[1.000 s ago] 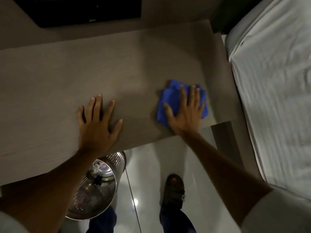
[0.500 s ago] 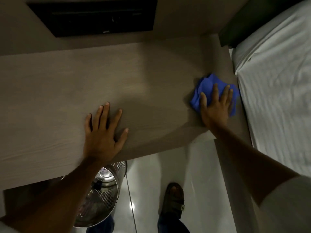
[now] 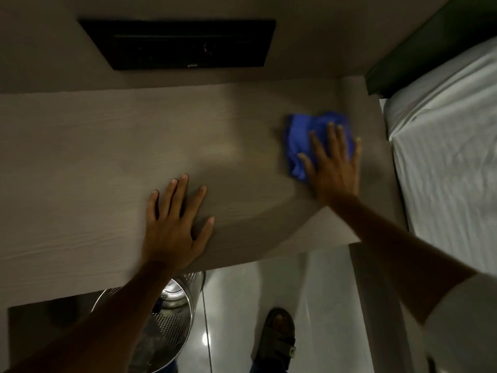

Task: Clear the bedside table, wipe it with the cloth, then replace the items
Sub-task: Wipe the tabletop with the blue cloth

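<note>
The bedside table (image 3: pixel 80 162) is a long pale wood-grain top that runs across the view. A crumpled blue cloth (image 3: pixel 298 141) lies on its right end. My right hand (image 3: pixel 333 165) presses flat on the cloth with fingers spread, covering its right part. My left hand (image 3: pixel 174 224) lies flat on the bare wood near the front edge, fingers apart and holding nothing. No other items stand on the table top.
A bed with a white sheet (image 3: pixel 451 157) borders the table on the right. A perforated metal bin (image 3: pixel 166 327) stands on the glossy floor under the front edge. My sandalled foot (image 3: pixel 277 337) is beside it. A dark panel (image 3: pixel 183 44) sits in the wall behind.
My right hand slid the cloth from the front of the table to its right edge by the bed, and it now sits a little back to the left. The left hand stayed planted.
</note>
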The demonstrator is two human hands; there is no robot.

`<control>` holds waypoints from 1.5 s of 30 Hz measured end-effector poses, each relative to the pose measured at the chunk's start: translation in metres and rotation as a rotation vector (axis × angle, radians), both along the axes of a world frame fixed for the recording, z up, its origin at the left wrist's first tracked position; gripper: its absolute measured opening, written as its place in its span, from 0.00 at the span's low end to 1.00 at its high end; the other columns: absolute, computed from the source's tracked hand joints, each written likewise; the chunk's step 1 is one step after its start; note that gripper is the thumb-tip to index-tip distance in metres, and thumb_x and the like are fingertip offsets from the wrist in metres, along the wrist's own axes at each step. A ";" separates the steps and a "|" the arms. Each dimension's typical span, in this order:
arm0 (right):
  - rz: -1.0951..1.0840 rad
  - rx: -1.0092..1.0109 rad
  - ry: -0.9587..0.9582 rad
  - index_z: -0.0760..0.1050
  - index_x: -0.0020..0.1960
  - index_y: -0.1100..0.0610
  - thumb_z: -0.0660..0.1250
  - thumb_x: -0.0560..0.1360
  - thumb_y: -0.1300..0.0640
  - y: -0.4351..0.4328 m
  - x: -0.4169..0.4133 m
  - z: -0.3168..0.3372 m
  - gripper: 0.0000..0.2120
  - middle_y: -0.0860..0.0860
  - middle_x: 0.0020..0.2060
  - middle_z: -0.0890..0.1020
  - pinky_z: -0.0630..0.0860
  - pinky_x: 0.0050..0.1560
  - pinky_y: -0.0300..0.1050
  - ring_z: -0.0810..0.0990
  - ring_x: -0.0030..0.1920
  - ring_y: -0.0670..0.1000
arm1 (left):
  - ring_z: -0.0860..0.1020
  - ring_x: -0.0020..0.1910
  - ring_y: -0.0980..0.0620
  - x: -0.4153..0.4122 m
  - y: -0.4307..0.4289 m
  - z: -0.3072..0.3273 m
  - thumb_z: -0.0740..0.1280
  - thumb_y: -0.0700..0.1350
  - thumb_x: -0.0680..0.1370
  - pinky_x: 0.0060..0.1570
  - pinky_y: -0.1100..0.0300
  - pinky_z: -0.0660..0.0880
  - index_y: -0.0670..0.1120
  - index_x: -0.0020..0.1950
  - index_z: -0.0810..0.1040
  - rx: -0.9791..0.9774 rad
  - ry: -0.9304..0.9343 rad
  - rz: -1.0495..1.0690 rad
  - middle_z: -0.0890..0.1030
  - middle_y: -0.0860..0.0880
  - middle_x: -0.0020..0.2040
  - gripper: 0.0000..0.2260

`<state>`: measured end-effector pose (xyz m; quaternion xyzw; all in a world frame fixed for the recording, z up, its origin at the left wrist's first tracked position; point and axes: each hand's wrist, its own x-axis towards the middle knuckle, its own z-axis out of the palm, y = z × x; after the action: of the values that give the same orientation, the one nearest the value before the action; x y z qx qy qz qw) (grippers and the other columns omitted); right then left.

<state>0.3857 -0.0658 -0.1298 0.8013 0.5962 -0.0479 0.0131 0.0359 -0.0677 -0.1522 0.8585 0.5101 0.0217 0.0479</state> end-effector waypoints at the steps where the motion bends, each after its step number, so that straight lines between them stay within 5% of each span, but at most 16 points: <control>1: -0.118 -0.015 -0.007 0.53 0.76 0.48 0.50 0.79 0.39 0.007 0.023 0.004 0.28 0.57 0.78 0.52 0.44 0.76 0.61 0.47 0.78 0.56 | 0.59 0.78 0.41 0.000 0.000 -0.001 0.56 0.63 0.77 0.75 0.39 0.53 0.52 0.78 0.64 -0.005 0.001 0.002 0.61 0.42 0.80 0.31; 5: -0.339 -0.045 0.106 0.50 0.77 0.48 0.51 0.79 0.38 0.059 0.081 0.008 0.30 0.58 0.78 0.51 0.49 0.75 0.63 0.46 0.77 0.60 | 0.58 0.79 0.42 0.005 -0.002 -0.002 0.56 0.63 0.77 0.76 0.39 0.53 0.54 0.78 0.63 -0.025 -0.015 0.020 0.59 0.43 0.80 0.30; 10: -0.196 -0.016 0.139 0.54 0.75 0.42 0.53 0.76 0.36 0.111 0.027 -0.007 0.29 0.59 0.77 0.52 0.51 0.74 0.65 0.48 0.77 0.61 | 0.58 0.79 0.44 0.001 0.001 -0.006 0.57 0.63 0.77 0.76 0.40 0.54 0.55 0.77 0.65 -0.023 -0.050 0.025 0.60 0.44 0.80 0.29; 16: -0.033 0.039 0.135 0.60 0.73 0.41 0.55 0.75 0.36 -0.004 -0.097 -0.006 0.27 0.57 0.76 0.59 0.54 0.74 0.62 0.53 0.77 0.60 | 0.62 0.78 0.43 0.000 -0.001 -0.004 0.59 0.63 0.77 0.75 0.39 0.56 0.53 0.75 0.68 0.007 -0.099 0.018 0.64 0.43 0.79 0.29; 19: 0.042 -0.029 0.155 0.53 0.75 0.39 0.51 0.76 0.34 -0.079 -0.149 -0.005 0.29 0.56 0.77 0.54 0.49 0.75 0.62 0.48 0.77 0.59 | 0.66 0.76 0.43 0.001 0.000 0.004 0.59 0.60 0.79 0.74 0.41 0.58 0.50 0.72 0.73 -0.022 -0.225 0.003 0.68 0.42 0.76 0.25; 21: 0.098 -0.079 0.157 0.49 0.75 0.38 0.49 0.76 0.33 -0.111 -0.165 -0.002 0.29 0.55 0.78 0.52 0.49 0.75 0.62 0.46 0.77 0.58 | 0.67 0.75 0.43 -0.023 -0.003 0.009 0.59 0.58 0.80 0.74 0.41 0.60 0.49 0.70 0.76 -0.002 -0.273 0.044 0.70 0.42 0.75 0.23; 23: 0.128 -0.066 0.154 0.56 0.74 0.40 0.54 0.76 0.35 -0.104 -0.161 0.001 0.28 0.56 0.77 0.56 0.53 0.74 0.62 0.51 0.77 0.59 | 0.66 0.76 0.43 -0.080 0.001 0.012 0.57 0.57 0.81 0.74 0.42 0.59 0.50 0.71 0.74 0.041 -0.198 0.122 0.69 0.42 0.76 0.22; 26: -0.116 -0.033 0.167 0.60 0.74 0.45 0.60 0.77 0.41 -0.045 -0.135 0.005 0.27 0.59 0.77 0.56 0.54 0.74 0.63 0.51 0.77 0.61 | 0.59 0.79 0.43 -0.183 0.009 0.011 0.50 0.61 0.81 0.77 0.44 0.50 0.51 0.77 0.65 -0.006 -0.067 0.221 0.62 0.42 0.79 0.27; 31: -0.436 -0.118 0.221 0.52 0.75 0.43 0.50 0.77 0.35 0.089 -0.112 0.013 0.29 0.56 0.78 0.47 0.47 0.74 0.64 0.43 0.77 0.59 | 0.53 0.81 0.42 -0.247 0.017 0.000 0.45 0.69 0.78 0.78 0.42 0.48 0.51 0.81 0.50 -0.073 0.092 0.271 0.55 0.42 0.81 0.35; 41: 0.230 -0.155 0.272 0.55 0.74 0.41 0.52 0.78 0.37 0.191 -0.433 -0.005 0.27 0.54 0.78 0.49 0.44 0.73 0.65 0.43 0.77 0.59 | 0.62 0.77 0.40 -0.254 0.017 0.013 0.56 0.65 0.77 0.74 0.38 0.58 0.48 0.78 0.64 -0.108 -0.021 0.255 0.63 0.41 0.79 0.34; 45: 0.525 -0.089 0.265 0.60 0.73 0.41 0.55 0.77 0.38 0.147 -0.459 -0.006 0.25 0.55 0.77 0.56 0.51 0.73 0.65 0.50 0.77 0.58 | 0.64 0.77 0.40 -0.256 0.020 0.012 0.52 0.63 0.80 0.75 0.39 0.57 0.46 0.77 0.66 -0.099 -0.015 0.245 0.67 0.40 0.77 0.31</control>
<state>-0.0733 0.0809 -0.1358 0.6049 0.7770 -0.1734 -0.0177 -0.2198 -0.0481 -0.1403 0.7861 0.6113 0.0086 0.0909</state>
